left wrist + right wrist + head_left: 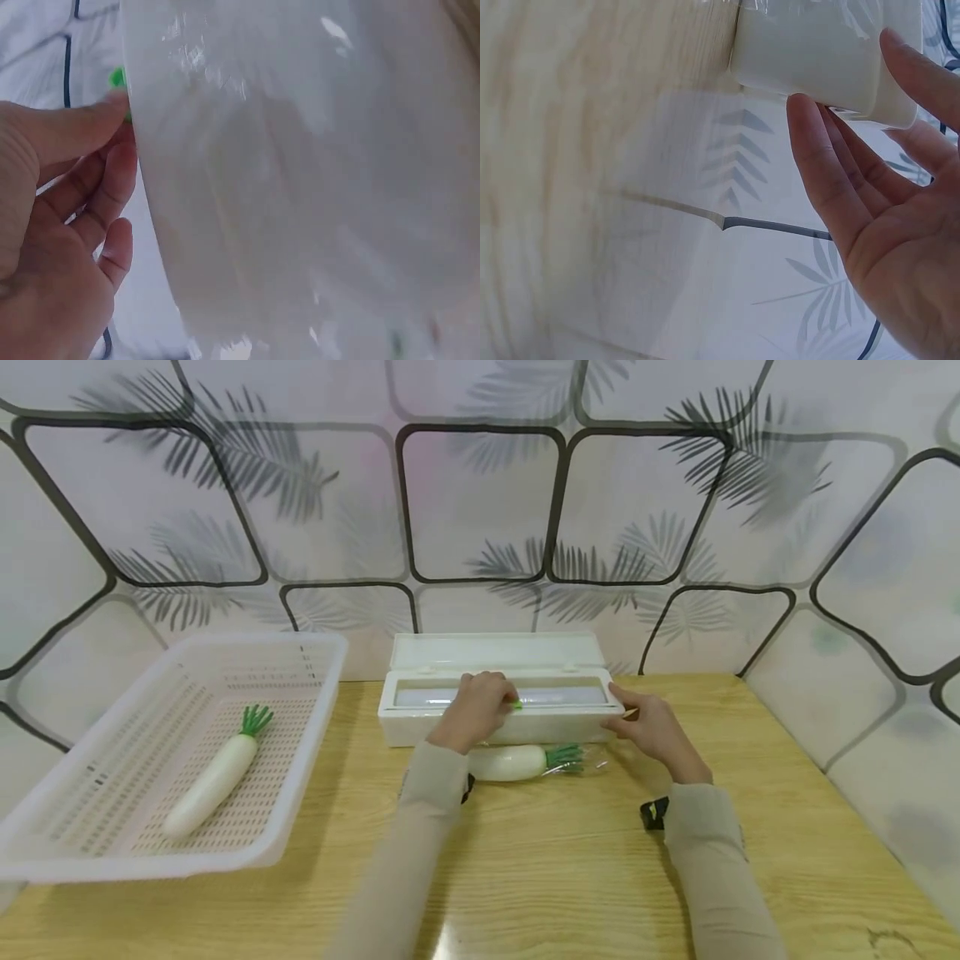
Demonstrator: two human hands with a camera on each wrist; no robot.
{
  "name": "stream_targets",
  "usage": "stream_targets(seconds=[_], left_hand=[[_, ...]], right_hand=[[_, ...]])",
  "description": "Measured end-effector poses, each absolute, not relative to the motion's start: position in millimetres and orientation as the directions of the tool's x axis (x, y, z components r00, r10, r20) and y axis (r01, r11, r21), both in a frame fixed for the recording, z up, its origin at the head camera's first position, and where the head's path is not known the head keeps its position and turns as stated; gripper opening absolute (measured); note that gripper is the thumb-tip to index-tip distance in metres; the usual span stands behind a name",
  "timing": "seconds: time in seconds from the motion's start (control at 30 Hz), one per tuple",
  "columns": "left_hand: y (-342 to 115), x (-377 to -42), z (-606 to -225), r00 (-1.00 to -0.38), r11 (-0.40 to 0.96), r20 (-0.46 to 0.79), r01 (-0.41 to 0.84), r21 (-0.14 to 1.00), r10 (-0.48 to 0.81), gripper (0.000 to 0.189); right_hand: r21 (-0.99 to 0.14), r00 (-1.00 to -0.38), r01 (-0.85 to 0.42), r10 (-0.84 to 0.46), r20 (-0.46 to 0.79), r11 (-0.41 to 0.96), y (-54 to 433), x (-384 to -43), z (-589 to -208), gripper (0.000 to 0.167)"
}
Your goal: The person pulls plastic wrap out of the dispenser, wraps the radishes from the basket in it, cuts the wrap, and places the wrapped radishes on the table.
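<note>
A white cling film dispenser (498, 727) stands against the wall with its lid (498, 651) raised and a film roll (562, 696) inside. At its front rim my left hand (480, 706) pinches a small green slide cutter (517, 703), also visible in the left wrist view, where the hand (71, 195) is beside the glossy box wall. My right hand (651, 727) holds the dispenser's right end, thumb at the upper edge and fingers lower down, as the right wrist view shows. A white radish (510, 763) with green stalks lies before the dispenser, clear film around its stalk end; my left forearm hides its other end.
On the left, a white perforated plastic basket (300, 785) holds a second white radish (213, 785). The wooden table (555, 877) meets a patterned wall covering (480, 510) at the back and right.
</note>
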State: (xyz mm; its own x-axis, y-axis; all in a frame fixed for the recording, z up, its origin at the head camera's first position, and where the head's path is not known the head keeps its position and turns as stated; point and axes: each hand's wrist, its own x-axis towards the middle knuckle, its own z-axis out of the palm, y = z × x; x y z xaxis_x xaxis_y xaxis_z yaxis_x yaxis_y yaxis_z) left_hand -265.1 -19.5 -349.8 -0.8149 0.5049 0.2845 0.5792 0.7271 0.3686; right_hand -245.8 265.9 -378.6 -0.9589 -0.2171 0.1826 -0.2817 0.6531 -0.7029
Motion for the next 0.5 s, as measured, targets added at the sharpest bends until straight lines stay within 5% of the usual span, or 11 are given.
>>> stream_targets(seconds=[0.5], left_hand=[[-121.3,-256.0,-364.6,-0.851,0.679,0.378,0.52,0.518,0.363,0.009]], right_hand=[[-0.714,-0.958,-0.287,-0.211,0.196,0.638,263.3,-244.2,-383.2,0.063]])
